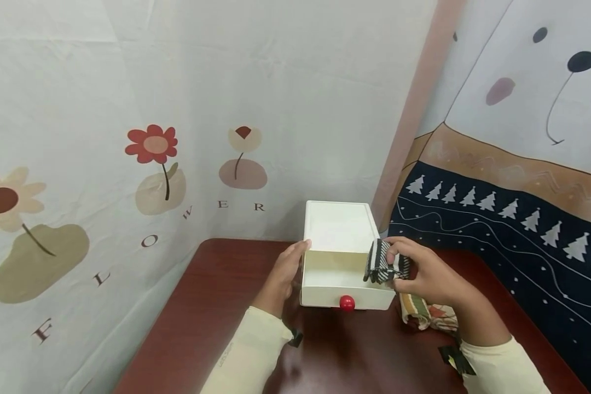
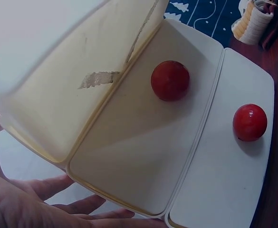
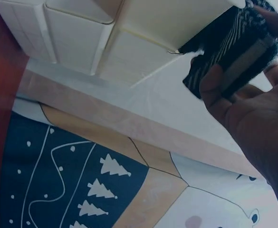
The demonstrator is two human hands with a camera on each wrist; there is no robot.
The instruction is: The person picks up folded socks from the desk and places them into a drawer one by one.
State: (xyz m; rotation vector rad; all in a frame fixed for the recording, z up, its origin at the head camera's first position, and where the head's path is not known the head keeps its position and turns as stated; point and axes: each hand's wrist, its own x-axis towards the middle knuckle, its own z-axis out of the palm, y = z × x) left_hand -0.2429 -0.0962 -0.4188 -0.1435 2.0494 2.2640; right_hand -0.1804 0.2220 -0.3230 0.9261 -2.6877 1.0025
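Note:
A white drawer cabinet (image 1: 342, 221) stands on the table, its top drawer (image 1: 369, 299) pulled out and showing a red ball knob (image 1: 347, 303). My left hand (image 1: 287, 271) rests along the cabinet's left side, thumb near the top front edge. Its fingers (image 2: 86, 205) lie extended beside the lower drawers in the left wrist view. Between thumb and fingers, my right hand (image 1: 426, 273) pinches a folded black-and-white striped cloth (image 1: 377, 264) at the right rim of the open drawer. The cloth partly covers that corner of the drawer.
Folded patterned cloths (image 1: 416, 309) lie on the dark red table (image 1: 216, 306), right of the cabinet. Two lower drawers show red knobs (image 2: 170, 80) in the left wrist view. Printed curtains (image 1: 300, 109) hang behind and to the right.

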